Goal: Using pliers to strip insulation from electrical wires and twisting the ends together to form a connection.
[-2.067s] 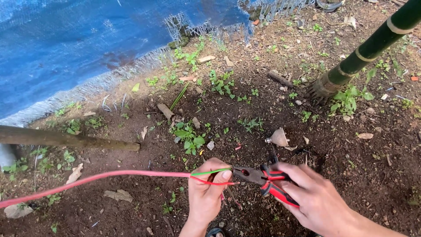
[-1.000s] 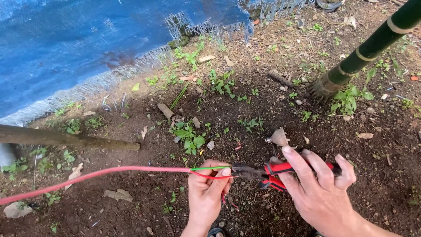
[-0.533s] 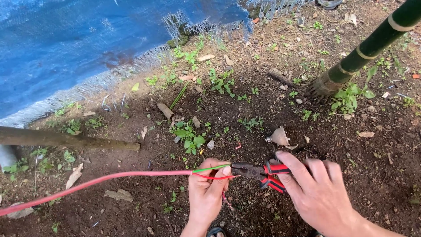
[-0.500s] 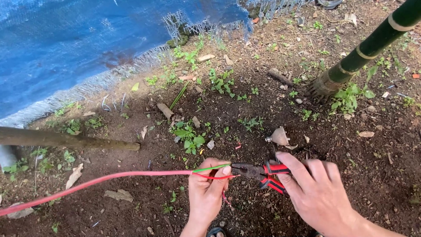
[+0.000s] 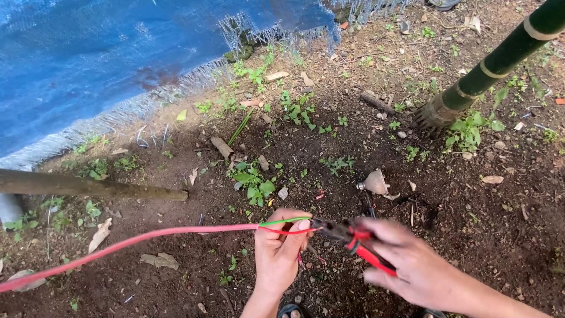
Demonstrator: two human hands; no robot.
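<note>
You have one long pink-red sheathed cable (image 5: 135, 240), one pair of red-handled pliers (image 5: 353, 240) and two hands at work over the dark bare soil (image 5: 506, 235). From the stripped end of the cable two thin inner wires show: one green wire (image 5: 283, 222) and one red wire (image 5: 282, 231). The cable runs from the lower left edge, slightly raised off the ground, up to your left hand (image 5: 285, 254), where the sheath ends and the two wires fan apart a little.

Your left hand is closed around the cable's end, thumb and fingers pinching it just where the wires emerge. Your right hand (image 5: 412, 268) is wrapped around the pliers' handles, squeezing them together; the dark nose of the pliers meets the tips of the wires beside your left thumb, though whether it bites one wire or both is too small to tell.

Around you lie one blue woven tarpaulin (image 5: 106, 59) with a frayed edge, one green bamboo stalk (image 5: 500, 59) rising at the upper right, and one brown pole (image 5: 88, 185) on the left.
</note>
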